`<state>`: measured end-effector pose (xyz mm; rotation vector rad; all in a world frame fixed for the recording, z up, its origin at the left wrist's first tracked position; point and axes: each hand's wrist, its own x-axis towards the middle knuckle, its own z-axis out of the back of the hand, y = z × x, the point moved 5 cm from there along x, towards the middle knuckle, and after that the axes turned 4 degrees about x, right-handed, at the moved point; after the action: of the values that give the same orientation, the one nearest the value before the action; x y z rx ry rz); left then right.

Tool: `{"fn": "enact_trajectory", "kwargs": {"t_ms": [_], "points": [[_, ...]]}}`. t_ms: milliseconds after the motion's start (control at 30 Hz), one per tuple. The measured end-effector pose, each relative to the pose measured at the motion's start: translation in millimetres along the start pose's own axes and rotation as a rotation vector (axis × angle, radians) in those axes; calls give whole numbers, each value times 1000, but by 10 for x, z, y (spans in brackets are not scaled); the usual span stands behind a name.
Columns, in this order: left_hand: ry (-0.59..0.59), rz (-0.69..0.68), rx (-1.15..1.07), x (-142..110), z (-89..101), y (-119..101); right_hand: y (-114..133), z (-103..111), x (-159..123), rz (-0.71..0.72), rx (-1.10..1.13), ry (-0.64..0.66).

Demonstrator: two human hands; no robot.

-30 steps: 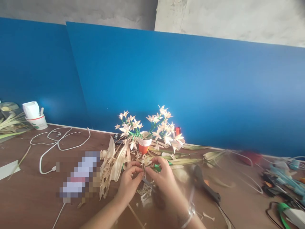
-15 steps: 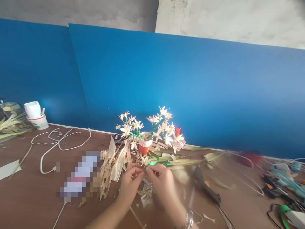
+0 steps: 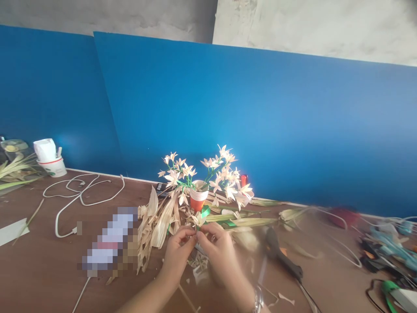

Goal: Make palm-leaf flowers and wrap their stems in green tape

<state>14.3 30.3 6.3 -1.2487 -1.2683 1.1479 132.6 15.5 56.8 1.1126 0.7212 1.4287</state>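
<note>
My left hand (image 3: 177,254) and my right hand (image 3: 219,252) meet over the brown table (image 3: 42,269), fingertips pinched together on a small pale straw flower (image 3: 197,220) with green tape (image 3: 205,211) at its stem. Just behind stands an orange paper cup (image 3: 197,198) holding a bunch of the same pale flowers (image 3: 208,171) on green stems. Dried leaf strips (image 3: 156,224) lie to the left of my hands. A watch shows on my right wrist.
A black glue gun (image 3: 282,254) lies right of my hands. White cables (image 3: 80,195) loop at the left, near a white cup (image 3: 50,158). Tools and cords clutter the right edge (image 3: 387,252). A blue board (image 3: 260,126) backs the table.
My hands have stayed together on the flower, shifting slightly. The green tape has swung from the right of the flower to just above it.
</note>
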Motion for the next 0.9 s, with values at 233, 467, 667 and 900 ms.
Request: {"fn": "enact_trajectory", "kwargs": {"t_ms": [233, 467, 667, 900], "points": [[55, 99, 48, -15, -16, -121, -43, 121, 69, -40, 68, 15], [40, -151, 67, 36, 11, -501, -24, 306, 149, -77, 139, 105], [236, -26, -46, 82, -197, -547, 30, 315, 148, -111, 266, 164], [279, 43, -139, 145, -359, -498, -46, 459, 165, -103, 117, -28]]}}
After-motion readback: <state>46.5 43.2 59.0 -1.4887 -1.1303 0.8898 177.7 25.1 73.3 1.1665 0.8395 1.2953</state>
